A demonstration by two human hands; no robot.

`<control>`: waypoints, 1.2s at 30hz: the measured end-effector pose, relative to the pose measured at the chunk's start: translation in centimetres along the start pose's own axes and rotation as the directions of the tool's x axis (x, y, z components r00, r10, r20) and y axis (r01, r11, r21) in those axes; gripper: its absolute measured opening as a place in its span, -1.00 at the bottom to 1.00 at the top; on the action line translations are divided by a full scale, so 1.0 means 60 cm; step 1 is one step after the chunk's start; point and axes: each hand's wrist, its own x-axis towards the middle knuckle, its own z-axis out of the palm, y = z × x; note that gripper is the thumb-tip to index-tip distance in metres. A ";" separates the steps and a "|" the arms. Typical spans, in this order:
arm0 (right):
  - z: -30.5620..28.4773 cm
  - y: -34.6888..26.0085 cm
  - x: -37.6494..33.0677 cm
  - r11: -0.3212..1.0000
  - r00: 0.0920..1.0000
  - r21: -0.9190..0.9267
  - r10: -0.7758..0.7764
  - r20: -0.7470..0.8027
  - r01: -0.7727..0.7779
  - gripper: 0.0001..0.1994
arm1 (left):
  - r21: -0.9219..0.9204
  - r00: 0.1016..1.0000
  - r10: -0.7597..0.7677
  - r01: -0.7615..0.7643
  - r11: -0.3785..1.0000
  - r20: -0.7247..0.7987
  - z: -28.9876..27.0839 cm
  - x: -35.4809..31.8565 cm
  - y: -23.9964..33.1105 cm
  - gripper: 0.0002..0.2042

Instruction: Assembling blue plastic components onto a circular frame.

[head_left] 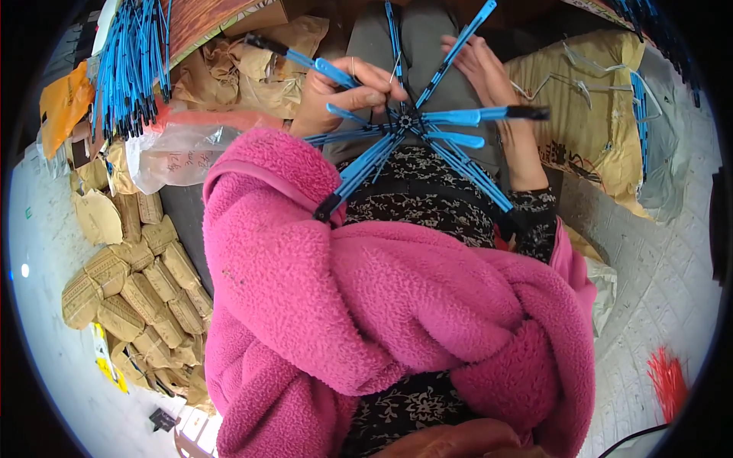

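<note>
Blue ribs (456,117) with black tips fan out from a small black hub (405,120) at the upper middle of the frame, over grey trousers (430,38). The left hand (347,98) sits just left of the hub, its grip narrow, thumb and finger pinching a thin pale thread (395,67). The right hand (492,80) is to the upper right with a wide grip, fingers stretched out beside one rib; whether they touch it I cannot tell. Pink fleece (397,298) fills the lower middle, a bunch of blue rods (131,69) hangs at upper left, and brown paper packets (145,298) lie piled at left
</note>
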 end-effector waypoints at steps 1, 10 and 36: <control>0.013 0.005 0.010 0.997 0.996 0.078 -0.008 0.089 0.001 -0.45 | 0.012 1.000 0.014 -0.014 1.000 -0.026 0.000 0.004 0.001 -0.92; 0.020 0.012 -0.086 0.999 0.996 -0.013 0.040 0.076 -0.039 -0.55 | 0.071 0.993 -0.054 0.047 0.996 0.102 0.001 0.036 0.010 -0.94; 0.112 -0.080 -0.056 0.995 0.886 0.008 0.089 0.455 -0.104 -0.69 | -0.079 0.976 0.026 -0.044 0.996 -0.214 0.107 0.016 0.007 -0.86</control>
